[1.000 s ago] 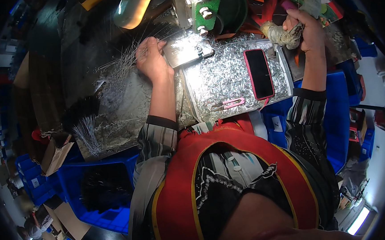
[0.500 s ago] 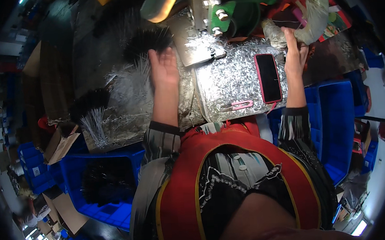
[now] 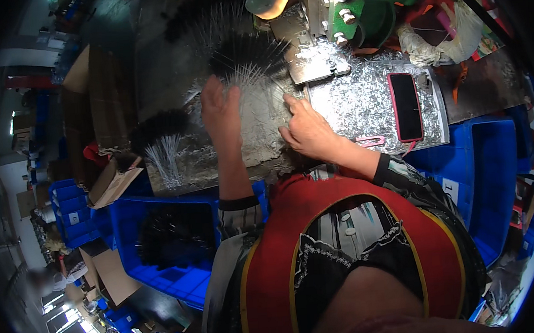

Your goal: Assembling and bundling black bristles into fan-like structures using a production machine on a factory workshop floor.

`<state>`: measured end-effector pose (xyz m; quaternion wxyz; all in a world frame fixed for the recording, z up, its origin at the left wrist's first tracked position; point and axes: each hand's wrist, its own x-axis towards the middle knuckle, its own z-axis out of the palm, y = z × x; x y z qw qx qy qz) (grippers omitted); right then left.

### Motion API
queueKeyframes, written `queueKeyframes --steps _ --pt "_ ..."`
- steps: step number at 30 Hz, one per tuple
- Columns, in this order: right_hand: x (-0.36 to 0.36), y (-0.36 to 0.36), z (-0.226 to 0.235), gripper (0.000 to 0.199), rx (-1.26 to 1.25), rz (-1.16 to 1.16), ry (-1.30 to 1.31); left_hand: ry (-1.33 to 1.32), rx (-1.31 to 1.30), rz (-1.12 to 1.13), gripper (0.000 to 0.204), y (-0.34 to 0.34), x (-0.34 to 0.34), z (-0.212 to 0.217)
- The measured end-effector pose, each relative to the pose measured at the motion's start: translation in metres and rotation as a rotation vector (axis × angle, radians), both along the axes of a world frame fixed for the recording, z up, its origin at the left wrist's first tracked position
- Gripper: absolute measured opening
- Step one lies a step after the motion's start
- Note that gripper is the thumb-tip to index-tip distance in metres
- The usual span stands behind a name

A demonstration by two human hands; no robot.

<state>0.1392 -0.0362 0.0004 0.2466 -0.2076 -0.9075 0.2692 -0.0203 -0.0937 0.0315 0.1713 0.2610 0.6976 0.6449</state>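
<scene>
My left hand (image 3: 221,111) is raised palm up over the metal bench top, its fingers spread and nothing in them. It is beside a bunch of thin black-bristled brushes (image 3: 248,51), whose bare wire stems point toward me. My right hand (image 3: 309,129) is low at the bench's near side, index finger stretched toward those stems and thumb apart. No object shows in it, though its curled fingers are partly hidden. A second bunch of black brushes (image 3: 162,133) lies to the left, stems also toward me. More black brushes (image 3: 207,19) lie behind.
A green machine (image 3: 359,21) with bolts and a metal plate (image 3: 318,62) stands at the back. Wire clippings surround a red-cased phone (image 3: 406,108) and a pink-handled tool (image 3: 370,140). Blue bins (image 3: 497,181) flank me; the left one (image 3: 124,244) holds black brushes. Cardboard (image 3: 105,103) is at left.
My right hand has left the cloth-wrapped part at the right and come across to the stems in the middle. My left hand has shifted slightly nearer me. The view has turned right.
</scene>
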Motion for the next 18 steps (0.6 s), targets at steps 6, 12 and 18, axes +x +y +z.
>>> queueKeyframes --steps 6,12,18 --pt "-0.047 0.006 -0.005 0.022 0.045 -0.059 -0.317 0.320 -0.569 -0.085 0.082 0.008 -0.041 -0.031" --pt "-0.074 0.008 -0.015 0.021 -0.289 0.106 -0.188 -0.192 -0.483 -0.317 0.089 0.009 -0.026 -0.013" --pt "-0.068 -0.030 -0.004 0.022 -0.291 0.147 -0.036 -0.427 -0.267 -0.302 0.080 -0.020 -0.023 -0.022"
